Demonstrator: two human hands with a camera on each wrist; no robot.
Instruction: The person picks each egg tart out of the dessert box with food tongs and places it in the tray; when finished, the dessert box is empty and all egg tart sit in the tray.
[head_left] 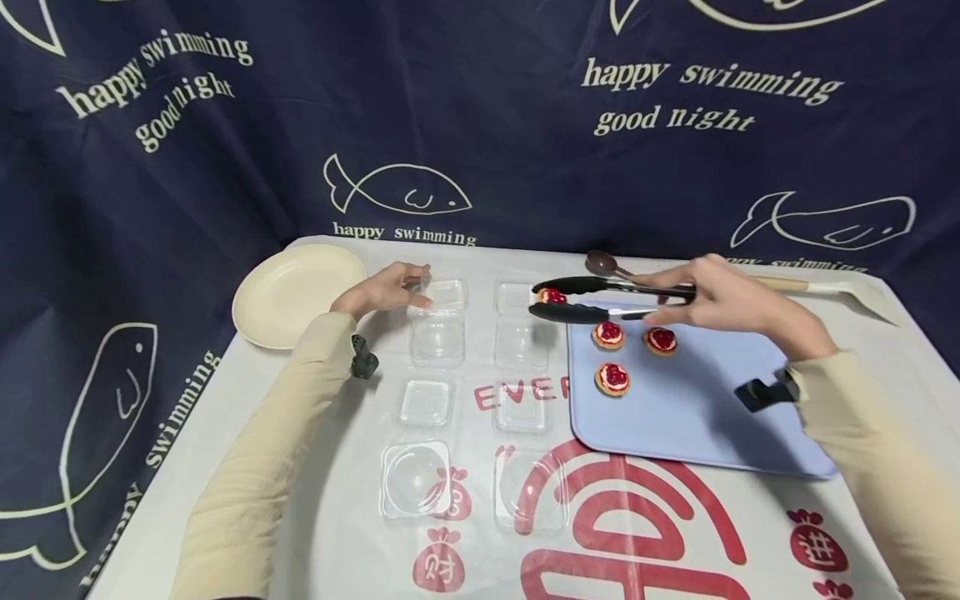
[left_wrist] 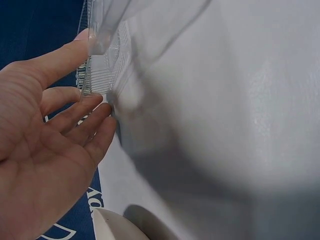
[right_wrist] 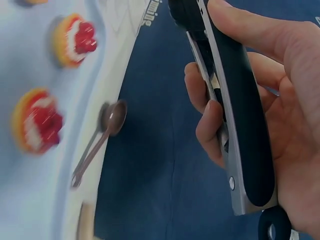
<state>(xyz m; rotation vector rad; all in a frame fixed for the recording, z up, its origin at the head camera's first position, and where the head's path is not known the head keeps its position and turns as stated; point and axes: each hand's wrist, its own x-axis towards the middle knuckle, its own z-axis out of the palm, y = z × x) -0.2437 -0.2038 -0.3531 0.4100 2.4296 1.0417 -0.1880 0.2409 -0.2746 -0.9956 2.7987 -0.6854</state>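
Observation:
My left hand [head_left: 386, 290] holds the edge of a clear plastic box [head_left: 445, 293] at the back left, its hinged lid lying open toward me. In the left wrist view, the thumb and fingers [left_wrist: 75, 117] are at the box's ribbed side. My right hand [head_left: 716, 296] grips black-tipped tongs [head_left: 573, 313], also seen as the tongs' handle [right_wrist: 245, 120] in the right wrist view. Between the tong tips is a red-topped tart [head_left: 552, 296], above a second clear box [head_left: 513, 298]. Three more tarts [head_left: 613, 379] sit on the blue tray [head_left: 697, 417].
Two more open clear boxes [head_left: 424, 403] [head_left: 521, 408] lie nearer me. A cream plate [head_left: 292, 296] stands at the left. Behind the tray lie a brown spoon [head_left: 600, 263] and a wooden-handled spatula [head_left: 862, 292]. A dark blue curtain [head_left: 525, 167] hangs along the table's back edge.

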